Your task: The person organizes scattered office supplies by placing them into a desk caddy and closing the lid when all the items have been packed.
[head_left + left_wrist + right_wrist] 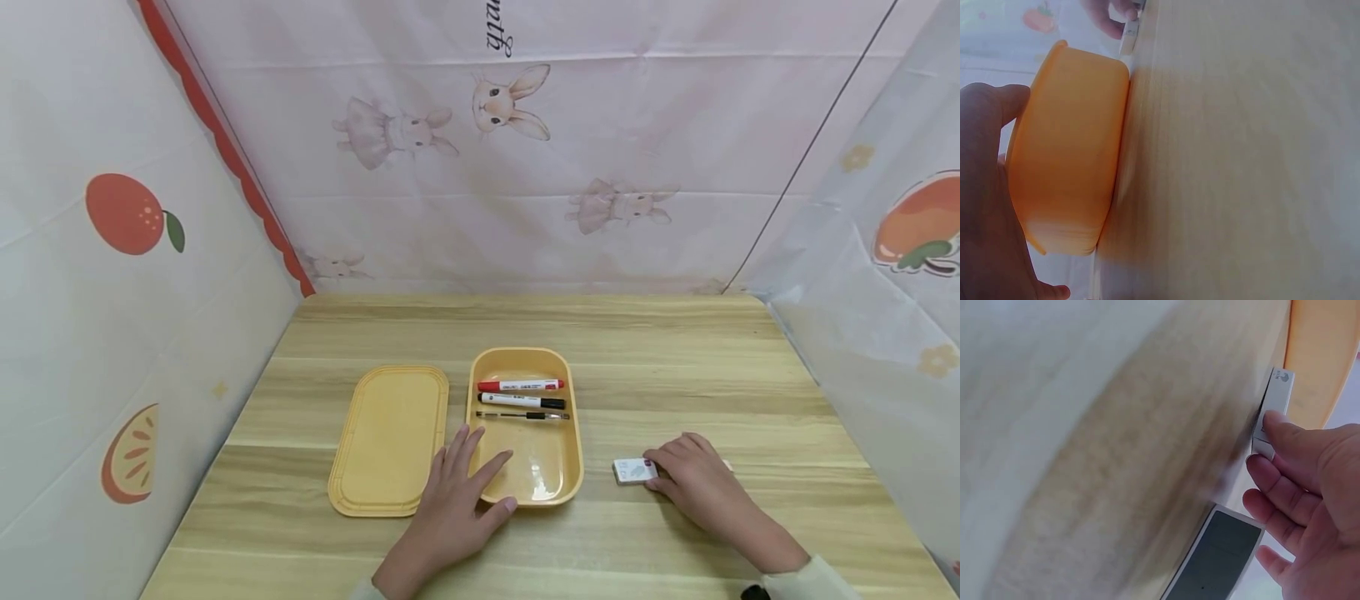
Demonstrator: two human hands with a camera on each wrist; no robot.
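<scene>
My left hand (453,517) has its fingers spread over the near left rim of a yellow plastic box (577,450), and the thumb lies by the near edge. In the left wrist view the box's outer wall (1072,144) stands on the table beside that hand. Inside the box are a red marker (521,385), a black marker (521,402) and a black pen (522,415). To the right, my right hand (697,483) pinches a small white printed box (630,471) between thumb and fingers, close over the table.
A yellow lid (390,442) lies flat left of the box. Under the right hand's lower fingers is a dark rectangular thing with a pale frame (1216,556), mostly hidden by the hand in the head view. Printed cloth walls (480,208) stand around the wooden table (675,350).
</scene>
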